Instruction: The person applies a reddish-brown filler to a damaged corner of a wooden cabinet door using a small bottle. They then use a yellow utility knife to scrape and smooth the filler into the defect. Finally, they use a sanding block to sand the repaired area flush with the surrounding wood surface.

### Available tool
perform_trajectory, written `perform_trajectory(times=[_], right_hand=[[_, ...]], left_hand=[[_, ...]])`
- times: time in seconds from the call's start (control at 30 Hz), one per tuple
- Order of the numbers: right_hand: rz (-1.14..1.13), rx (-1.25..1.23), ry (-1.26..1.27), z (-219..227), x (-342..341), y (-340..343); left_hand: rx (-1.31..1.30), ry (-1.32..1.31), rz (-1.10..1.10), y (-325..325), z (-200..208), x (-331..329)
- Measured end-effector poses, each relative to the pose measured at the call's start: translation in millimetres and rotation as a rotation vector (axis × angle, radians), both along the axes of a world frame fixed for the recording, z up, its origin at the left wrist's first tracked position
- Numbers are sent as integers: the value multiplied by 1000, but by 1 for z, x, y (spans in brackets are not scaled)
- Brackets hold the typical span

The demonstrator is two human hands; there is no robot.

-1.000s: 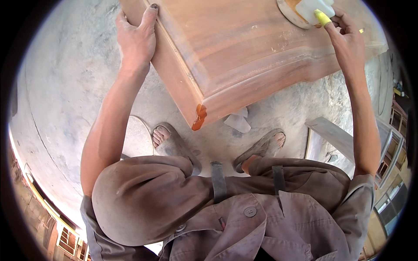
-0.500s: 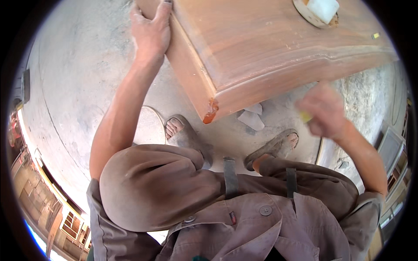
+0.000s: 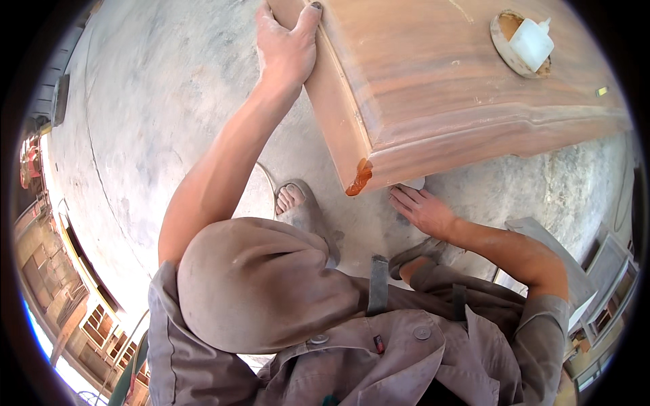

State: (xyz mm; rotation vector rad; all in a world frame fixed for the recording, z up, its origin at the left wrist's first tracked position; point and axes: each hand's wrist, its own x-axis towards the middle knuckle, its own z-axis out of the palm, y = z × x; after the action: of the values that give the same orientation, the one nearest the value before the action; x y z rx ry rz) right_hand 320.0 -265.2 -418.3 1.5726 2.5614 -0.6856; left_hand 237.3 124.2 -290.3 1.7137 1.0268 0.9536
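A thick reddish-brown wooden furniture piece [image 3: 433, 88] with a moulded edge fills the upper right. My left hand [image 3: 290, 49] is closed on its left edge, thumb on top and the other fingers partly hidden. A glossy orange-brown patch [image 3: 360, 177] covers the near corner. Just right of that corner, my right hand [image 3: 426, 213] reaches low with its fingers stretched out. They are beside a small pale sheet [image 3: 414, 183], mostly hidden by the hand and the wood. Its thumb is out of sight.
On the wood stand a round shallow dish [image 3: 504, 51] and a white plastic bottle [image 3: 531, 44] tilted in it. A small yellow piece [image 3: 602, 91] lies near the right rim. My sandalled foot [image 3: 298, 203] is on the concrete floor [image 3: 169, 101]. Grey panels [image 3: 609, 264] lean at right.
My right hand has moved left and down to the pale sheets under the corner; the yellow bit seen in it no longer shows. The view has shifted, while my left hand keeps its hold.
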Motion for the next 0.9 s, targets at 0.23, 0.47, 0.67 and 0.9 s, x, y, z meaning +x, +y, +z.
perform_trajectory(times=[0.23,0.47,0.67,0.9], right_hand=[[-308,-658,330,58,8,1],[-633,-88,829,203,60,73],[-657,281,260,202,67,79],[-369,382,-260,207,67,76]], left_hand=[[49,-64,-5,1,-13,12],[63,-46,49,10,-24,5],[299,-59,43,13,-29,8],[-47,-179,-31,6,-17,-3]])
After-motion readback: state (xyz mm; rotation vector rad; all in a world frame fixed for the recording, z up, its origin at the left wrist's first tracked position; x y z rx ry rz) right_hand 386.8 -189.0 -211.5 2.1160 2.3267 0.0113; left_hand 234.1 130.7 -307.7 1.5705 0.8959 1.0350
